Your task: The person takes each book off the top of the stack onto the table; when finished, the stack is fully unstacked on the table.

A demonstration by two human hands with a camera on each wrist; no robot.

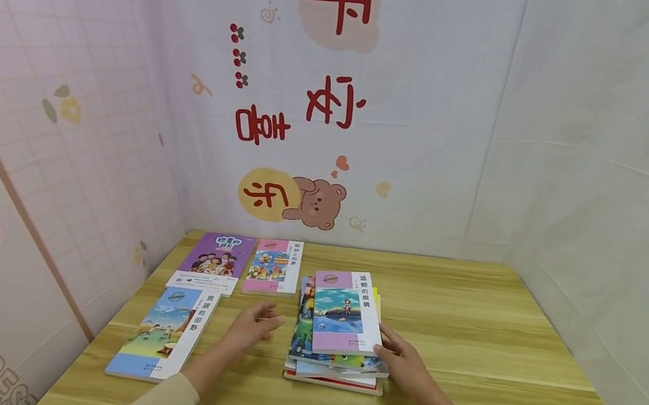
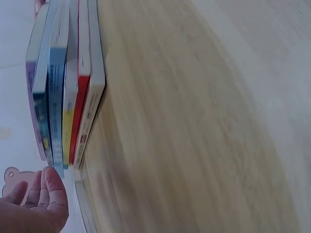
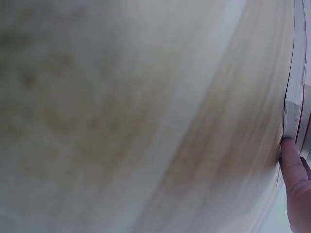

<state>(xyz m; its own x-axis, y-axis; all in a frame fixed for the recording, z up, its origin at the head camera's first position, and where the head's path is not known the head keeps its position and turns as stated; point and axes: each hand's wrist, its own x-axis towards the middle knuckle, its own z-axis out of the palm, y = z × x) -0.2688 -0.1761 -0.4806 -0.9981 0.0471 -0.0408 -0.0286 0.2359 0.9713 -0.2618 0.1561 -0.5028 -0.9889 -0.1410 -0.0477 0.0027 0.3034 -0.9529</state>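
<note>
In the head view, a stack of several books (image 1: 301, 328) lies near the middle of the table. On top is a pink-and-white book (image 1: 345, 317) with a boat picture, set slightly askew. My right hand (image 1: 410, 366) is at the right side of the stack, its fingertips touching the books' edges. In the right wrist view, a fairly straight finger (image 3: 293, 162) meets the corner of a low book in the stack (image 3: 292, 114). My left hand (image 1: 253, 327) hovers left of the stack, loosely bent and holding nothing; the left wrist view shows the stack's spines (image 2: 57, 97) just beyond its fingertips.
Left on the wooden table (image 1: 472, 309) lie a purple book (image 1: 215, 257), a pink book (image 1: 272, 268) beside it, and a blue book (image 1: 160, 335) nearer me. Printed white cloth (image 1: 427, 106) hangs behind the table and along both sides.
</note>
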